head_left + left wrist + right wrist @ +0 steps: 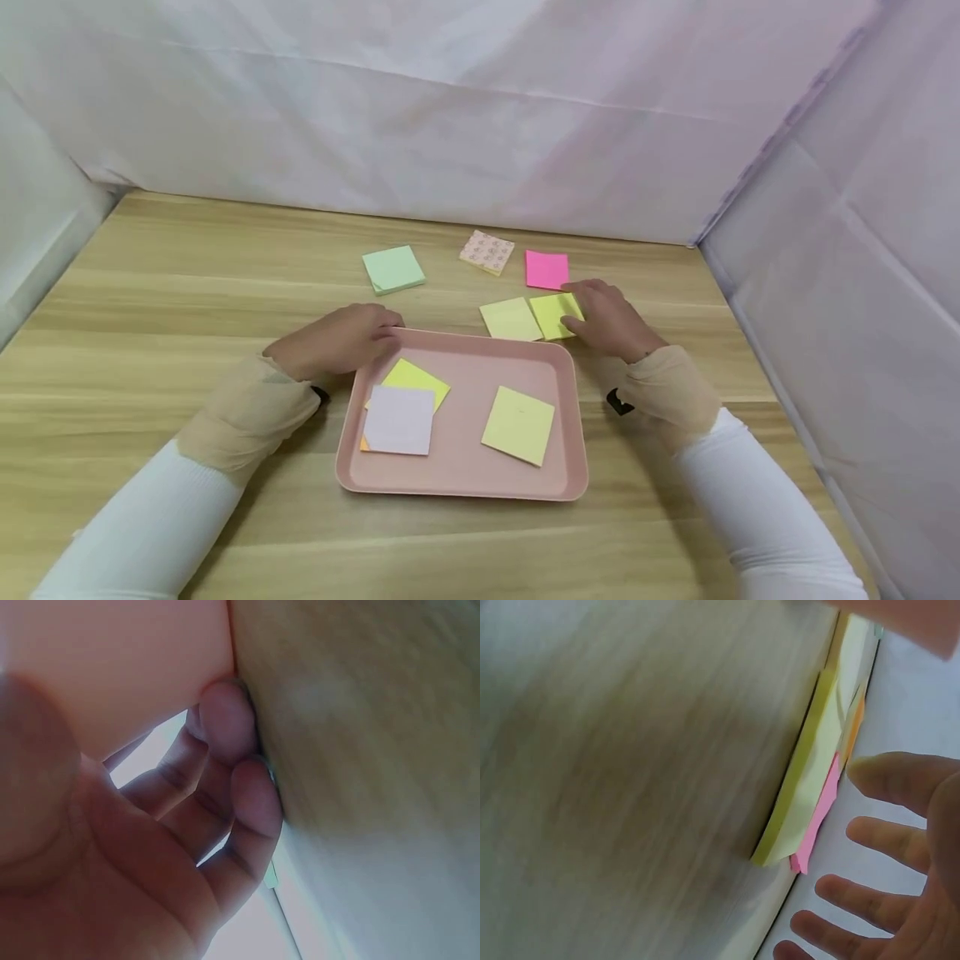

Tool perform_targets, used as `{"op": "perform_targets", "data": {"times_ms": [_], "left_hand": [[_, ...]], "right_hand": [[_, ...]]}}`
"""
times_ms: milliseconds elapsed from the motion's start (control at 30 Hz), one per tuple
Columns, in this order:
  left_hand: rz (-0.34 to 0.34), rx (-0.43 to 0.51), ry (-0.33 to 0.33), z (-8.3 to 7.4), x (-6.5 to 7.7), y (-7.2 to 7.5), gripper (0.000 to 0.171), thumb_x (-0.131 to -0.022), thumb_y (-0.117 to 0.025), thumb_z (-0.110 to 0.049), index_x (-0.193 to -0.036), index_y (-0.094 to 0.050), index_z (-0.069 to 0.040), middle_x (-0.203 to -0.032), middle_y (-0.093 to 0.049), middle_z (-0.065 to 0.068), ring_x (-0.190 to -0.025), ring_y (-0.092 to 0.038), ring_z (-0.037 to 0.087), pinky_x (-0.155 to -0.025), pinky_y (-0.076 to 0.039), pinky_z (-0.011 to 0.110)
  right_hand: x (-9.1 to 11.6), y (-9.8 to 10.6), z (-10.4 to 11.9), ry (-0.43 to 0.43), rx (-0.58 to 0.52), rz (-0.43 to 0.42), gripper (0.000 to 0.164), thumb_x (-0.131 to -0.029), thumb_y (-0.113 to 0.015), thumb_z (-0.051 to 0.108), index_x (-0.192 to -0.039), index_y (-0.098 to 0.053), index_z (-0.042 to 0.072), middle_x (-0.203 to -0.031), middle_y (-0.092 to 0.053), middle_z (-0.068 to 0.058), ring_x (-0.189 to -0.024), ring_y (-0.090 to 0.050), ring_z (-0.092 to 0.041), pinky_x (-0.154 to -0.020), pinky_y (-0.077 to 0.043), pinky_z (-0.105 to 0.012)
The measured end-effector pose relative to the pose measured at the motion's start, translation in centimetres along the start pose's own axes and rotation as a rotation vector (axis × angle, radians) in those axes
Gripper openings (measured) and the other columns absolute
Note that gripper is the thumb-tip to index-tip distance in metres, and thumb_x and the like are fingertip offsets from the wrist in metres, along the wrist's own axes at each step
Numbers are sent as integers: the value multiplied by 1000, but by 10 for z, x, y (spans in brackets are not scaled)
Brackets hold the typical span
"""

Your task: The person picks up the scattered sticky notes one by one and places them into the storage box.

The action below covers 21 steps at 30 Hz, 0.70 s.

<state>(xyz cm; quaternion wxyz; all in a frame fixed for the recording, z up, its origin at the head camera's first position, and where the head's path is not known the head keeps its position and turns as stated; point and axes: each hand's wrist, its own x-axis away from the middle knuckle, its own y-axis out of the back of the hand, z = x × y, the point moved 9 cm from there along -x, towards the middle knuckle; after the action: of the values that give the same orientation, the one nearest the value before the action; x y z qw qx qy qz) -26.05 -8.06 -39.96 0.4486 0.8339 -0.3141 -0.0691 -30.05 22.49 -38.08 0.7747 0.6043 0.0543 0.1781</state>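
Observation:
My left hand [337,342] holds the far left corner of a pink tray [461,458], thumb on one side of its wall and fingers bent against the other in the left wrist view. Over the right part of a bright yellow sticky note pad [550,315] reaches my right hand [611,321], its thumb and fingers spread apart around the pad. Seen from the right wrist, the fingers [862,900] are straight and nothing sits between them. A pale yellow pad [510,319] lies right beside the bright one on the wooden table.
Inside the tray, a pale lilac pad [400,422] overlaps a bright yellow one [416,377]; a pale yellow pad [519,425] lies at right. Farther back are a green pad [393,268], a patterned pad [487,251] and a hot pink pad [547,270]. White cloth [450,125] hangs behind.

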Motion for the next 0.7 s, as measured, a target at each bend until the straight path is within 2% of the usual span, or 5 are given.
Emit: {"op": "perform_targets", "data": {"times_ms": [233, 367, 533, 700], "left_hand": [[17, 11, 13, -1, -1, 1, 15, -101, -53, -13, -96, -68, -14, -81, -61, -1, -85, -54, 18, -80, -44, 35], [5, 14, 5, -2, -1, 1, 15, -101, -54, -13, -96, -68, -14, -83, -62, 0, -86, -54, 18, -81, -45, 36], [4, 6, 13, -2, 0, 0, 15, -101, -54, -13, -99, -69, -14, -86, -64, 0, -88, -55, 18, -82, -45, 37], [0, 6, 8, -3, 0, 0, 15, -101, -54, -13, -97, -68, -13, -81, -62, 0, -85, -55, 18, -80, -45, 36]], "right_hand": [[-10, -8, -13, -77, 0, 91, 66, -97, -62, 28, -154, -35, 7, -154, -38, -26, -142, -33, -51, -113, -30, -64], [-11, -12, -18, -105, 0, 122, 65, -98, -59, 30, -154, -34, 7, -155, -35, -27, -142, -32, -51, -114, -29, -64], [-10, -17, -15, -77, 2, 149, 63, -100, -56, 27, -153, -34, 2, -154, -39, -26, -144, -33, -45, -118, -26, -61], [-9, -16, -11, -52, 23, 132, 60, -101, -55, 26, -152, -37, 0, -151, -42, -27, -143, -37, -45, -117, -28, -59]]}}
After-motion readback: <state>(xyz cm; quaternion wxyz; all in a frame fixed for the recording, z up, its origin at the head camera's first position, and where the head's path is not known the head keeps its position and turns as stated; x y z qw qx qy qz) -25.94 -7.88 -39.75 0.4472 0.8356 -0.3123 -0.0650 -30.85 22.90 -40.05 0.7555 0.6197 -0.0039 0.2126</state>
